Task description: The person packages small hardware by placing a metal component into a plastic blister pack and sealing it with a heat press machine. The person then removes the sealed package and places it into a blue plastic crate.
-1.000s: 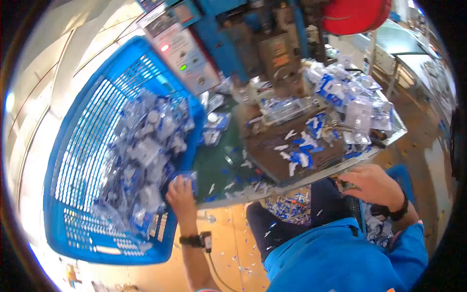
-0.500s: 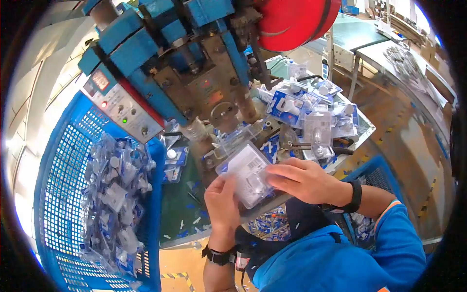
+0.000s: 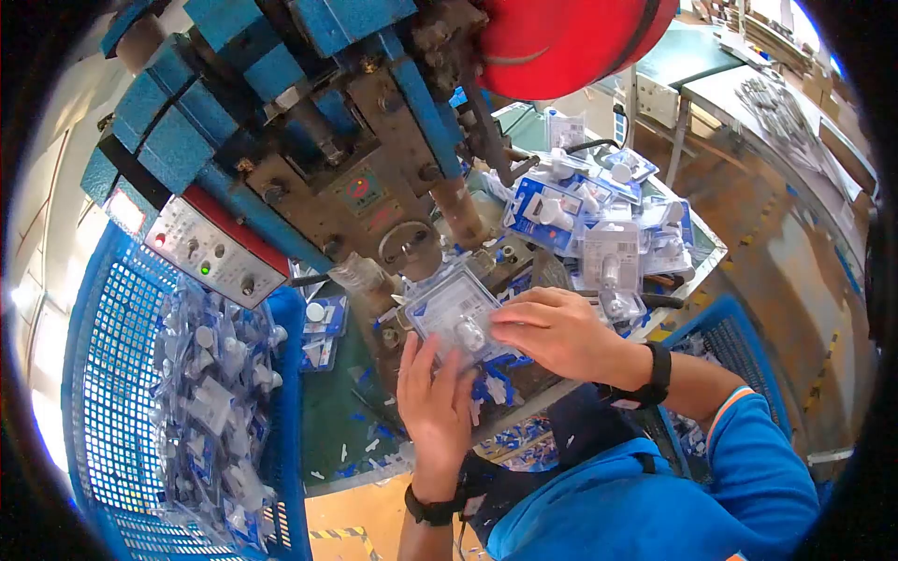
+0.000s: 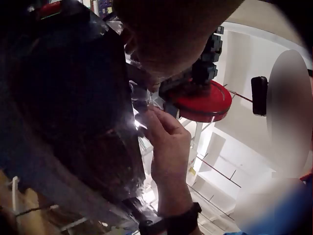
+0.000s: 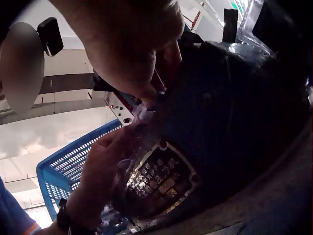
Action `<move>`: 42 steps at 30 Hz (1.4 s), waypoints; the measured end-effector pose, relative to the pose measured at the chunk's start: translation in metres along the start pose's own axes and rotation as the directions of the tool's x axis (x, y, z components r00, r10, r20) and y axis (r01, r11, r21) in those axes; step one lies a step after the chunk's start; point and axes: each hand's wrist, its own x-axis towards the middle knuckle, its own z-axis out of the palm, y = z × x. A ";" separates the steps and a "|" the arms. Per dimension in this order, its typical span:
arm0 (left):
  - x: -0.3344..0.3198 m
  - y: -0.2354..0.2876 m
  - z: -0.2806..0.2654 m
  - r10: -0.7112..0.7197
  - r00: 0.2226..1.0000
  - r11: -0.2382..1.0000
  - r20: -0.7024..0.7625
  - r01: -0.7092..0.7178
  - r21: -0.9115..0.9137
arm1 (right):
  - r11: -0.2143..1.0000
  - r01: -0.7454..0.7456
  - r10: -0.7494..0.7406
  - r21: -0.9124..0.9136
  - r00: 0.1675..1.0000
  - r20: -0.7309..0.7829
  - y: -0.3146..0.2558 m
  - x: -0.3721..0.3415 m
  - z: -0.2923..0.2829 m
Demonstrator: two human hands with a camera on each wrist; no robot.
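**Blister pack (image 3: 443, 301) at the mouth of a blue press (image 3: 374, 140)**

The clear blister pack lies tilted near the centre of the head view, just below the press's round metal ram (image 3: 409, 249). Its printed card shows blue and white with small lines of text, too small to read; a white fitting shows inside.

The left hand (image 3: 438, 407) has its fingers extended and slightly apart, tips at the pack's lower left edge. The right hand (image 3: 561, 335) grips the right edge, fingers close together, thumb and forefinger pinched in the left wrist view.

On the press front, a small label (image 3: 360, 190) bears a red round mark; its wording is not legible. A metal nameplate (image 5: 159, 181) in the right wrist view carries rows of characters, too dark to make out. The control box (image 3: 217, 251), left of the press, shows a red light and a green one beside tiny markings.

Blue and white scraps (image 3: 494, 383) litter the green worktable (image 3: 327, 435). More packs (image 3: 220, 393) fill a blue basket (image 3: 98, 374) at lower left; a pile of carded packs (image 3: 599, 220) sits right of the press, under a red wheel cover (image 3: 571, 42). Another blue basket (image 3: 739, 341) stands at right on a brown floor (image 3: 776, 280).
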 end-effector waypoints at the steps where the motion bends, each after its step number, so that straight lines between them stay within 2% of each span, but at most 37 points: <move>1: 0.001 -0.003 0.002 -0.005 1.000 1.000 -0.001 0.005 -0.020 | 1.000 -0.006 0.006 -0.013 1.000 -0.001 -0.001 0.002 0.001; 3: 0.004 -0.008 0.005 -0.016 1.000 0.998 -0.004 0.016 -0.061 | 0.999 -0.016 0.016 -0.036 1.000 -0.006 -0.002 0.004 0.000; 5: 0.005 -0.008 0.005 0.014 1.000 1.000 -0.001 -0.014 -0.016 | 0.998 -0.026 0.025 -0.059 1.000 -0.015 -0.005 0.006 -0.003; 8: 0.004 -0.005 0.003 0.024 1.000 1.000 0.003 -0.024 -0.003 | 0.999 -0.049 0.049 0.001 0.999 -0.013 -0.006 0.004 -0.003; 15: 0.014 -0.017 0.002 0.049 0.998 0.999 0.025 -0.049 -0.021 | 0.999 -0.053 0.053 -0.005 0.999 0.001 -0.002 0.006 0.005; 21: 0.014 -0.017 0.002 0.002 1.000 0.997 0.030 0.000 -0.081 | 0.999 -0.049 0.049 -0.002 0.999 -0.001 -0.002 0.007 0.006; 27: 0.014 -0.013 0.004 0.045 0.999 0.999 0.003 -0.045 -0.028 | 0.999 -0.045 0.045 -0.003 0.999 -0.030 0.000 0.007 0.006; 42: 0.014 -0.016 0.003 -0.001 1.000 0.995 0.027 0.004 -0.102 | 0.998 -0.057 0.057 -0.018 0.998 -0.004 -0.002 0.009 0.005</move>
